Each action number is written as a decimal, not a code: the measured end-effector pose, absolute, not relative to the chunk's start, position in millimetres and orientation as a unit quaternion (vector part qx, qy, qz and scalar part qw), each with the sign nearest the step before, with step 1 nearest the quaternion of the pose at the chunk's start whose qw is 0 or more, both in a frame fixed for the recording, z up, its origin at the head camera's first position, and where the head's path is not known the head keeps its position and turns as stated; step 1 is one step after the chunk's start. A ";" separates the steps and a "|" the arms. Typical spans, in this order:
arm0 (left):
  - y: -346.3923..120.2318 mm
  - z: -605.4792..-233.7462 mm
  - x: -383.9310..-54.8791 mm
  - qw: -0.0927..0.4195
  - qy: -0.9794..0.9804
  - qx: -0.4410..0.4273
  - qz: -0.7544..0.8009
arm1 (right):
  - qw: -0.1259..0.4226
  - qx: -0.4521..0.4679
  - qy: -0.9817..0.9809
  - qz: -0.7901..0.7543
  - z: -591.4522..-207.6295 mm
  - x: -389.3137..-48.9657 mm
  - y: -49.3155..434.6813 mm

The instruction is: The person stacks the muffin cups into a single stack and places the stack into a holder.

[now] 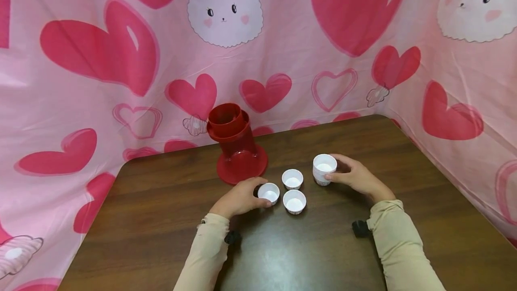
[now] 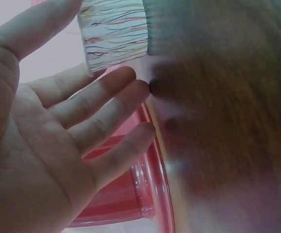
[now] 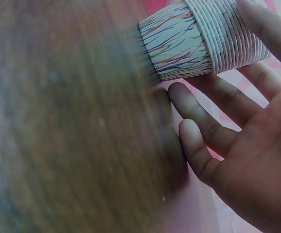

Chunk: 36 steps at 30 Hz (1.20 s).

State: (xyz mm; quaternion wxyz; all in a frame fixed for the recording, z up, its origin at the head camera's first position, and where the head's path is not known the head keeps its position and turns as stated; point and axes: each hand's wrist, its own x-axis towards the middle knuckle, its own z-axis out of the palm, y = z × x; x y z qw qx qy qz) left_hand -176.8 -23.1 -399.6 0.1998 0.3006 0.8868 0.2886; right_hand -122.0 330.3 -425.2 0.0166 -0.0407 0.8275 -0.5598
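My left hand [image 1: 242, 197] holds a small white paper baking cup [image 1: 269, 193] between thumb and fingers, down at the tabletop. In the left wrist view that cup [image 2: 115, 34] shows thin coloured wavy lines on its side. Two more single baking cups, one farther back [image 1: 292, 179] and one nearer [image 1: 294, 202], stand upright just to its right. On the right, my right hand [image 1: 357, 178] grips a nested stack of the same cups [image 1: 324, 169], thumb in front and fingers around the back. The right wrist view shows the stack's many rims [image 3: 228, 36] and its base at the table.
A red cup dispenser [image 1: 238, 152], a cylinder on a round base, stands behind my left hand near the table's back edge. The brown wooden table [image 1: 307, 255] meets a pink cloth [image 1: 291, 66] with hearts and rabbits at the back and sides.
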 end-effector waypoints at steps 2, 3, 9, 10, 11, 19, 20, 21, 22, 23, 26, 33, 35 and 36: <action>-22.2 -399.1 -176.2 0.197 0.887 0.302 0.288 | 0.017 -0.041 0.828 -0.559 -423.8 -121.5 330.6; -21.8 -399.0 -175.9 0.198 0.886 0.304 0.289 | 0.017 -0.042 0.828 -0.559 -423.0 -121.4 330.5; -20.0 -400.6 -175.4 0.203 0.879 0.322 0.287 | 0.019 -0.040 0.823 -0.567 -419.2 -120.2 330.6; -19.8 -400.7 -175.4 0.200 0.879 0.322 0.289 | 0.020 -0.041 0.822 -0.568 -419.2 -120.2 331.0; -19.6 -400.8 -175.4 0.196 0.878 0.323 0.293 | 0.019 -0.041 0.822 -0.568 -419.5 -120.3 331.3; -24.8 -394.1 -177.9 0.165 0.881 0.301 0.325 | 0.016 -0.047 0.821 -0.568 -420.5 -122.8 333.8; -25.5 -392.8 -178.3 0.158 0.882 0.297 0.331 | 0.016 -0.048 0.821 -0.568 -420.4 -123.1 333.9; -26.0 -391.2 -178.5 0.151 0.881 0.292 0.341 | 0.014 -0.049 0.822 -0.568 -420.5 -123.4 333.9; -26.3 -390.0 -178.7 0.144 0.881 0.288 0.348 | 0.013 -0.050 0.823 -0.566 -420.7 -123.7 333.9; -26.1 -388.6 -178.7 0.137 0.880 0.284 0.355 | 0.012 -0.050 0.822 -0.567 -421.0 -123.7 333.6; -23.0 -384.8 -178.3 0.118 0.876 0.281 0.374 | 0.013 -0.052 0.820 -0.570 -423.5 -123.6 333.2; 0.0 -376.1 -176.9 0.093 0.878 0.267 0.386 | 0.012 -0.054 0.810 -0.584 -427.2 -122.2 330.8; 9.5 -371.6 -176.7 0.085 0.882 0.264 0.381 | 0.013 -0.054 0.810 -0.584 -426.8 -122.1 330.5; 14.6 -369.2 -176.6 0.079 0.884 0.264 0.378 | 0.014 -0.051 0.809 -0.585 -426.5 -122.3 330.3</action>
